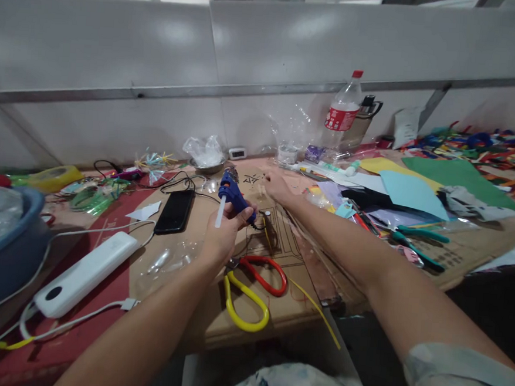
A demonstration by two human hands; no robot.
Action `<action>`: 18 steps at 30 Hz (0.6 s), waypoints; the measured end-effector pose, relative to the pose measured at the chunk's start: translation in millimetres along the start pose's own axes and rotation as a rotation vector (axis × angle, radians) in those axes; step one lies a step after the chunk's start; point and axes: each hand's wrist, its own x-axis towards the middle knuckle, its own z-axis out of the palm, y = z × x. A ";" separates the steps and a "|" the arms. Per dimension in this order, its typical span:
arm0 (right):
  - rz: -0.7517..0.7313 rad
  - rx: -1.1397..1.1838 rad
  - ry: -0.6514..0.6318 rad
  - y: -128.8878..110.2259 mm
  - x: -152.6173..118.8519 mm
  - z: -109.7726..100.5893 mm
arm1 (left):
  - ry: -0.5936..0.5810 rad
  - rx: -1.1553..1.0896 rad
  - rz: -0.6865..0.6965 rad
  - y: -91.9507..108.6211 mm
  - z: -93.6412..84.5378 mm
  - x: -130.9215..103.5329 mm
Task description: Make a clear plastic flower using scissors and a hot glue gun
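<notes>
A blue hot glue gun is gripped in my left hand, with a whitish glue stick poking out of its back end. My right hand is stretched out beyond and to the right of it, low over the printed cardboard. Its fingers are drawn together; whatever may be between them is too small to make out. Closer to me lie scissors with one red and one yellow handle. A thin yellow strip hangs past the cardboard's front edge.
On the left are a black phone, a white power strip with cords and a blue basin. On the right lie green-handled pliers and coloured sheets. A red-capped bottle stands by the back wall.
</notes>
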 end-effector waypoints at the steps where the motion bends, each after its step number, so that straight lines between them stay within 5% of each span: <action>1: 0.007 0.023 0.033 -3.0 -6.4 -4.6 | 0.000 0.021 0.022 -0.9 -1.7 1.5; 5: -0.050 0.156 0.070 -25.0 -50.5 -19.8 | 0.048 0.172 0.144 4.0 -6.5 4.4; 10: -0.350 0.477 -0.126 -54.8 -108.2 -26.0 | 0.025 0.431 0.272 20.2 -0.3 -0.2; 14: -0.287 0.474 -0.025 -59.7 -115.7 -20.3 | -0.064 0.623 0.369 18.6 9.3 1.6; 18: -0.147 0.521 0.039 -44.4 -108.1 -13.4 | -0.226 0.682 0.305 16.5 16.1 4.5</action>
